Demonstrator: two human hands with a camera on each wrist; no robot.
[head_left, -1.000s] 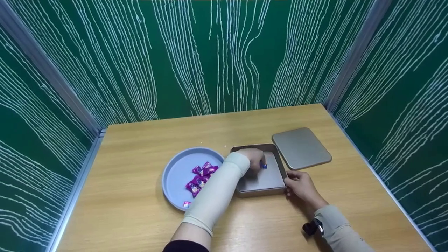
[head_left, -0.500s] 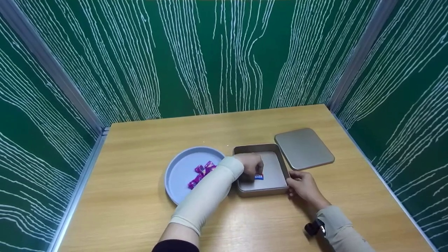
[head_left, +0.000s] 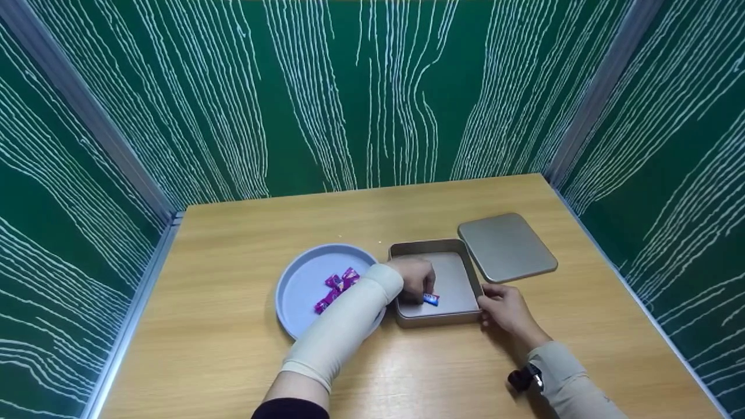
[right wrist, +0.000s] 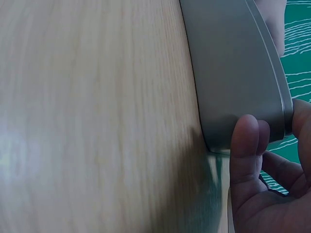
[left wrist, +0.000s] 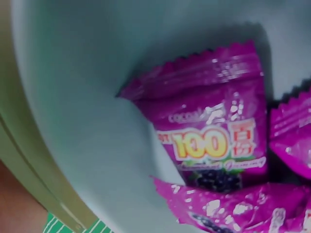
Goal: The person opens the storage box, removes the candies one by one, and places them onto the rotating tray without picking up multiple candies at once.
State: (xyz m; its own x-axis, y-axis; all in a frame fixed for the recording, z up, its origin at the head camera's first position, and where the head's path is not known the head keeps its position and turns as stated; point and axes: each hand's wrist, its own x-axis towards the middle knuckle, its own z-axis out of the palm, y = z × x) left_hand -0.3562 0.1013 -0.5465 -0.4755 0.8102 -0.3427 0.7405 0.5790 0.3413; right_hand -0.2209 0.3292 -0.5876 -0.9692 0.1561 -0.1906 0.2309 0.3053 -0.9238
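My left hand (head_left: 414,278) reaches down into an open square metal tin (head_left: 437,320). Its curled fingers pinch a small blue, white and red wrapped candy (head_left: 431,299) low over the tin's floor; part of the candy is hidden under the hand. My right hand (head_left: 505,308) grips the tin's front right corner, and in the right wrist view its fingers (right wrist: 245,145) press the outer wall with the thumb at the rim. Purple wrapped candies (head_left: 350,278) lie in a round light-blue tray (head_left: 300,276). Close up in the left wrist view, one purple candy (left wrist: 204,121) shows "100" and dark grapes.
The flat metal lid (head_left: 507,247) lies on the wooden table (head_left: 233,233), right of the tin and behind it. My left forearm crosses over the tray and covers part of it. Green panels (head_left: 302,87) with white lines stand behind the table and at both sides.
My left hand has moved with the blue candy from the middle of the tin toward its front left. The candy has turned and shows more. The right hand keeps its place on the corner.
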